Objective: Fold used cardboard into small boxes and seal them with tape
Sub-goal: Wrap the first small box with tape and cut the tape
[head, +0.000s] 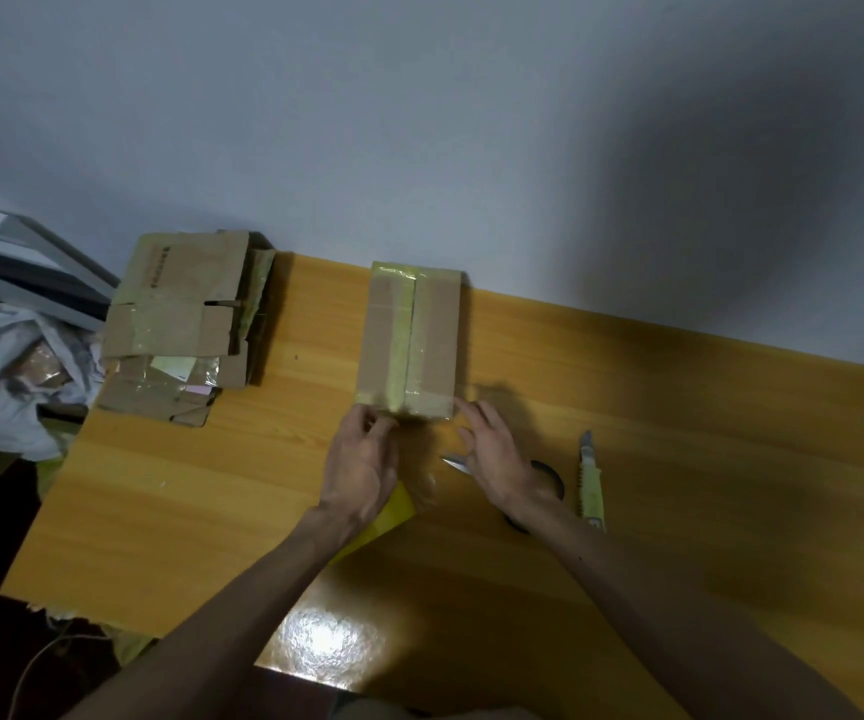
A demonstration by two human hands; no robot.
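On table (pixel 186 511): 1 taped box (pixel 409 340) | 1 cardboard stack (pixel 180 324) | 1 knife (pixel 591 483) | left hand (pixel 362 462) pinches box edge | right hand (pixel 497 452) loose-fingered, touching box

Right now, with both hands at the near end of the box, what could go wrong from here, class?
1. A pointed metal blade lies right beside the right hand; a slip could cut a finger.
2. The knife lies near the right forearm and could be knocked.
3. The cardboard stack seems to overhang the table at its left edge and might slide off.
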